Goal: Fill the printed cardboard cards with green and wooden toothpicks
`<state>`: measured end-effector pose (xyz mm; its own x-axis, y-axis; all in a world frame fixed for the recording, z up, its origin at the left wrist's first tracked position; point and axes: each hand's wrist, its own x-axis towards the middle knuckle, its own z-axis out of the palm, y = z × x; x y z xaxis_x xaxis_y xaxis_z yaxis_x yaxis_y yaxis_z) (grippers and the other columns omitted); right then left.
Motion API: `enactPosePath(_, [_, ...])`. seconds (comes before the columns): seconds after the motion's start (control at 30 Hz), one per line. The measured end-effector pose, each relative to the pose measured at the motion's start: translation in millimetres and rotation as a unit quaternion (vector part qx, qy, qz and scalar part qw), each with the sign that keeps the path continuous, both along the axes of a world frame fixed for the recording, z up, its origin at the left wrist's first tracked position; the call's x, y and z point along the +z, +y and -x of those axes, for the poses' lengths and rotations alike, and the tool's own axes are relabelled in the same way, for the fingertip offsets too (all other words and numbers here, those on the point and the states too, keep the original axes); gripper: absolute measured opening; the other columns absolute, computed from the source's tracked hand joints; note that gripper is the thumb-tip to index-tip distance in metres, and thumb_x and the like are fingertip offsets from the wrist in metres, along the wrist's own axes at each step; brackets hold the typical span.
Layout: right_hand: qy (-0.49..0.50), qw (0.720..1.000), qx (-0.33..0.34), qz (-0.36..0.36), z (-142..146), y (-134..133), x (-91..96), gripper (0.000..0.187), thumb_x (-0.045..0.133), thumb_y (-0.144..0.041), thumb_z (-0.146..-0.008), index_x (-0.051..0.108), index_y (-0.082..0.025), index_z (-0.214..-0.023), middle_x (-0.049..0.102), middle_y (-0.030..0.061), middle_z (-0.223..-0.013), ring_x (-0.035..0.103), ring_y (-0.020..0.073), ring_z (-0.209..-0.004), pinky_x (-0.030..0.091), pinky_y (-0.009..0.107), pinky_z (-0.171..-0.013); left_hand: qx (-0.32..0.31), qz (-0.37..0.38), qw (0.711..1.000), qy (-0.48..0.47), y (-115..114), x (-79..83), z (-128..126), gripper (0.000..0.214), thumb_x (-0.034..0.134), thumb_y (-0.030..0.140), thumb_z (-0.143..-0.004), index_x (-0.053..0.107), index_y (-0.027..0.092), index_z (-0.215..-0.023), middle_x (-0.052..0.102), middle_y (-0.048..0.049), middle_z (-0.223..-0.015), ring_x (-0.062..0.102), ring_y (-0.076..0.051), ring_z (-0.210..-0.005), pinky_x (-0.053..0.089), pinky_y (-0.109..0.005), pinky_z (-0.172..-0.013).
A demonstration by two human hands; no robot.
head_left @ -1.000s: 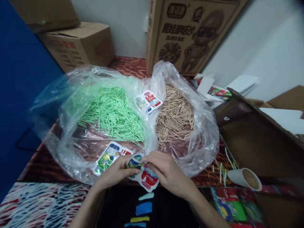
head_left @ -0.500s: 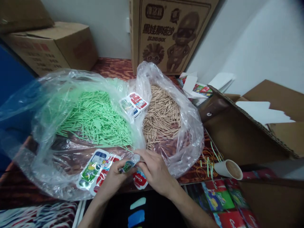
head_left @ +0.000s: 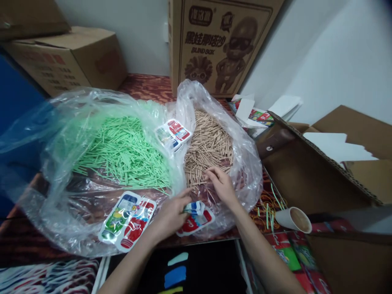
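Fingers (head_left: pixel 183 197) of the left hand (head_left: pixel 170 216) are closed around one end of a printed pouch (head_left: pixel 199 221), holding it at the front edge of the bench (head_left: pixel 150 84), its blue-and-white part bent up over the red Cola part. Ahead of it, the right hand (head_left: pixel 223 188) reaches over the near side of the brown sticks (head_left: pixel 211 143), its fingers curled at the edge of the pile; I cannot tell how far the tips are parted or whether they have a stick. Those sticks lie in a clear bag (head_left: pixel 249 157) toward the bench's right edge, with green sticks (head_left: pixel 131 155) in another to their left. Between the two piles rests a small stack of pouches (head_left: pixel 175 132). Another pouch (head_left: pixel 127 220) lies flat near the front edge, left of the left hand. A paper cup (head_left: pixel 294 219) lies tipped toward the front right corner.
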<state>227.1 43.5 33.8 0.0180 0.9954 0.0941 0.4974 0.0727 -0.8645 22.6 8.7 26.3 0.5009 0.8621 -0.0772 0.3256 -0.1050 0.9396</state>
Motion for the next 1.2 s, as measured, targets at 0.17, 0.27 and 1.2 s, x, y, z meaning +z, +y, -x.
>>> enactPosePath(0.17, [-0.157, 0.983, 0.095, -0.011, -8.5, -8.1, -36.7, 0.017, 0.048, -0.020, -0.088, 0.063, -0.020, -0.081, 0.064, 0.0044, -0.087, 0.053, 0.0208, -0.091, 0.040, 0.036, -0.084, 0.115, -0.017, 0.993, 0.024, 7.7, -21.0, 27.1, 0.052, 0.054, 0.004, -0.066, 0.069, 0.025, -0.111, 0.060, -0.0029, -0.130, 0.052, -0.026, -0.124, 0.035, -0.042, -0.108])
enactPosePath(0.27, [-0.170, 0.980, 0.102, -0.016, -8.9, -14.3, -40.8, 0.019, 0.046, -0.022, -0.090, 0.063, -0.020, -0.080, 0.063, 0.0044, -0.085, 0.054, 0.0201, -0.088, 0.041, 0.034, -0.081, 0.137, -0.004, 0.990, 0.017, 5.2, -28.0, 36.6, 0.050, 0.058, 0.010, -0.068, 0.067, 0.025, -0.115, 0.059, -0.0027, -0.131, 0.052, -0.026, -0.124, 0.035, -0.042, -0.109])
enactPosePath(1.2, [-0.323, 0.946, -0.005, 0.035, -29.1, 76.2, -25.8, 0.016, 0.045, -0.017, -0.088, 0.058, -0.018, -0.078, 0.065, 0.0084, -0.084, 0.057, 0.0212, -0.082, 0.037, 0.031, -0.073, 0.164, 0.068, 0.982, -0.066, -4.6, -23.2, 42.4, 0.035, 0.063, 0.035, -0.080, 0.069, 0.024, -0.113, 0.065, -0.0076, -0.124, 0.057, -0.028, -0.116, 0.038, -0.044, -0.103])
